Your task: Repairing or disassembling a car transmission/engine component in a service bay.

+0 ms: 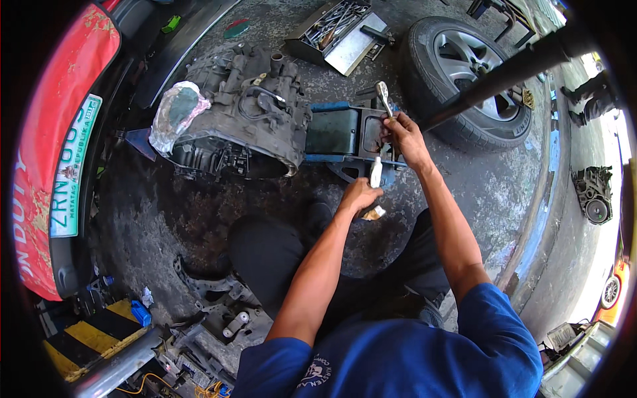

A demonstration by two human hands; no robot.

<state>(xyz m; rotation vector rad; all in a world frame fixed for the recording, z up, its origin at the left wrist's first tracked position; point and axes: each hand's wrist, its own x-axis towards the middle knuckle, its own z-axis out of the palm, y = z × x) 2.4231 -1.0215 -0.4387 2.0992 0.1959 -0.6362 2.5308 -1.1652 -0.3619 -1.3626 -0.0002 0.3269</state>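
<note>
We see the right hand [407, 139] wrapped around a silver ratchet [383, 95], its long axis pointing away from the body; the left hand [360, 196], nearer the body, grips a pale slim object [376, 172] (kind unclear to us), roughly in line.

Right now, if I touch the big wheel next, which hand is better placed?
Probably your right hand: it's nearer the wheel, though holding a ratchet; your left hand, holding a white object, is farther off.
</note>
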